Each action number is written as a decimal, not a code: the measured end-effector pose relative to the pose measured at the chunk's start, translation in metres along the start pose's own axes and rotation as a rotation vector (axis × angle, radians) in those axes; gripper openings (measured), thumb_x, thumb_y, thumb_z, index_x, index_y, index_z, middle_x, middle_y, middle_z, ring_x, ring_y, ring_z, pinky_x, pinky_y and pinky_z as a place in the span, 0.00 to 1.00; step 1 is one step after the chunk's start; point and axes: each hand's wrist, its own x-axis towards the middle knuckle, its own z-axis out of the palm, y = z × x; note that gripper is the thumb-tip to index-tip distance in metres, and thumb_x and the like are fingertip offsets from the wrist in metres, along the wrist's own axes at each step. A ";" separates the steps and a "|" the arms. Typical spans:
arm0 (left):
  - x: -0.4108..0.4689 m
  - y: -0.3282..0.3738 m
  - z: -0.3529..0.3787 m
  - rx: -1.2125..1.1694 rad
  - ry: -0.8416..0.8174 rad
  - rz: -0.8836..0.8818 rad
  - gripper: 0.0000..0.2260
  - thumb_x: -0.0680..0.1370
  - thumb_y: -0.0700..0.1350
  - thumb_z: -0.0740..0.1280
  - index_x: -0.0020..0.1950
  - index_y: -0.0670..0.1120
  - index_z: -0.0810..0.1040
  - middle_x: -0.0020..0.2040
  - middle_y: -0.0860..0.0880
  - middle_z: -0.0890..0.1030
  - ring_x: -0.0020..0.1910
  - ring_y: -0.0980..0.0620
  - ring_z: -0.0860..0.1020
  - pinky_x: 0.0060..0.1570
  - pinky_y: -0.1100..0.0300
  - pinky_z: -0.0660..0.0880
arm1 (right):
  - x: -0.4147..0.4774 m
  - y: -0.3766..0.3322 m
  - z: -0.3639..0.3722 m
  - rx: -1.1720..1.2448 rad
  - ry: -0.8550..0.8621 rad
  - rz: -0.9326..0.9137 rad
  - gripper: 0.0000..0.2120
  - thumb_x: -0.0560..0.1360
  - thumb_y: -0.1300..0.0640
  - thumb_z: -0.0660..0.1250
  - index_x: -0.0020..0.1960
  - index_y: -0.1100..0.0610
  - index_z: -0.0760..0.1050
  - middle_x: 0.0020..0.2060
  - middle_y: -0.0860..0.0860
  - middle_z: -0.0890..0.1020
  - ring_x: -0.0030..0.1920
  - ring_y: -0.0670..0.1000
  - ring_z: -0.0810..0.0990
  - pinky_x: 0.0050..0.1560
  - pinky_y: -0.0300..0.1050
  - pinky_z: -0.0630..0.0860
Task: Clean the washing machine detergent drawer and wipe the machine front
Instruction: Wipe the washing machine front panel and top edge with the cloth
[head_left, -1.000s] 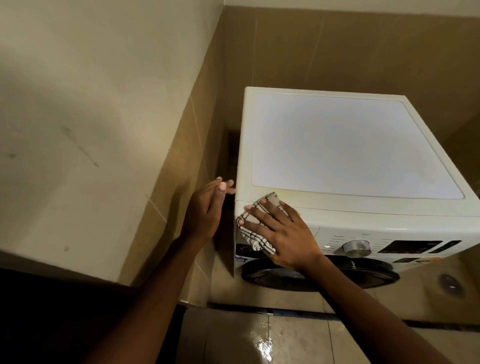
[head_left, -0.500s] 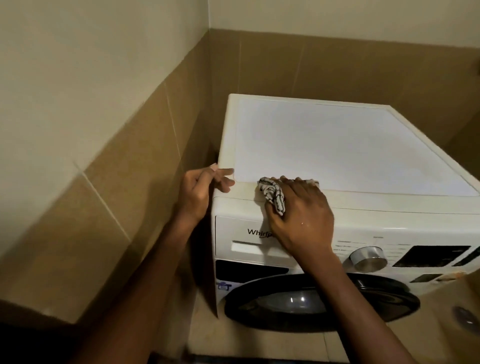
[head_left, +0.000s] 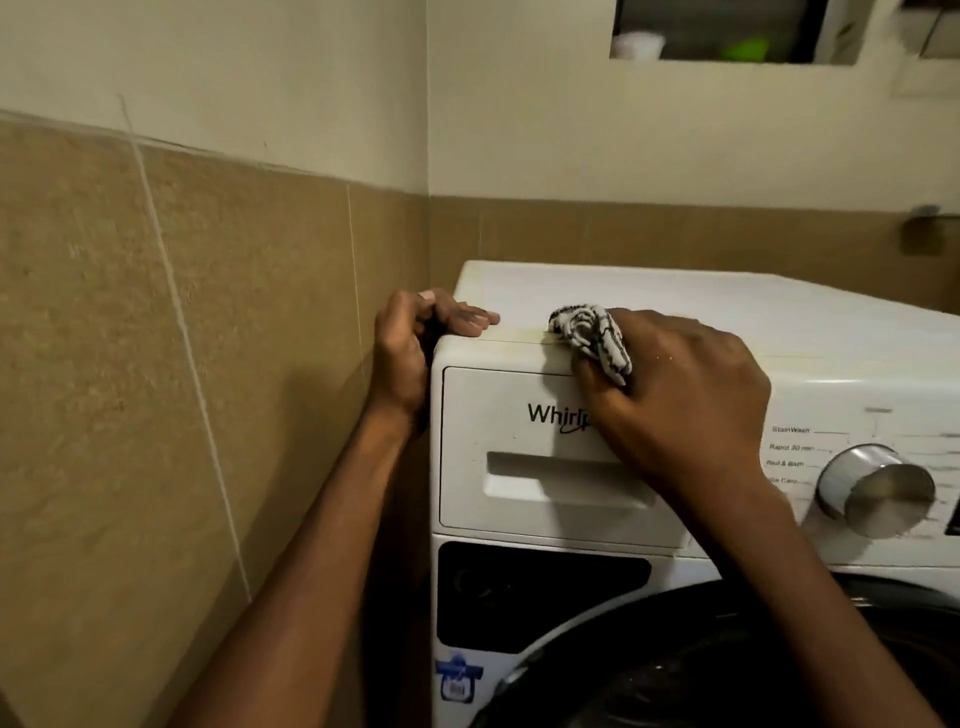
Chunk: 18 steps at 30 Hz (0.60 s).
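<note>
A white front-loading washing machine (head_left: 810, 322) stands in a tiled corner. Its detergent drawer (head_left: 519, 467) sits closed at the upper left of the front panel. My right hand (head_left: 680, 384) grips a bunched black-and-white checked cloth (head_left: 595, 332) and presses it on the front top edge, just above the drawer. My left hand (head_left: 415, 348) curls over the machine's top left corner, thumb on the lid, fingers down the side.
A tan tiled wall (head_left: 182, 389) runs close along the machine's left side. A silver dial (head_left: 878, 491) sits right of the drawer, and the dark round door (head_left: 727, 670) is below. A wall niche (head_left: 727, 31) with items is high above.
My view has dropped lower and closer to the machine front. My right hand carried the cloth from the front panel up to the top edge. My left hand moved onto the top left corner.
</note>
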 end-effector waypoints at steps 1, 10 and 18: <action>-0.004 -0.004 0.000 -0.015 -0.009 0.028 0.20 0.73 0.46 0.54 0.26 0.41 0.77 0.31 0.43 0.80 0.45 0.41 0.81 0.52 0.55 0.76 | -0.011 0.000 0.001 0.016 0.046 -0.010 0.19 0.73 0.42 0.57 0.55 0.49 0.80 0.48 0.50 0.84 0.51 0.58 0.80 0.51 0.49 0.70; -0.008 -0.005 0.005 -0.038 0.015 0.099 0.27 0.79 0.41 0.49 0.25 0.44 0.78 0.31 0.45 0.82 0.43 0.42 0.81 0.51 0.54 0.75 | -0.068 0.011 0.017 0.055 0.154 0.084 0.31 0.76 0.42 0.52 0.79 0.45 0.57 0.78 0.45 0.59 0.79 0.49 0.50 0.78 0.52 0.46; -0.013 0.002 0.009 -0.060 0.044 0.014 0.22 0.75 0.45 0.54 0.23 0.47 0.76 0.28 0.47 0.80 0.35 0.49 0.79 0.42 0.59 0.75 | -0.069 -0.081 0.044 0.053 0.102 0.136 0.32 0.78 0.40 0.50 0.80 0.47 0.51 0.80 0.48 0.49 0.80 0.52 0.43 0.77 0.58 0.42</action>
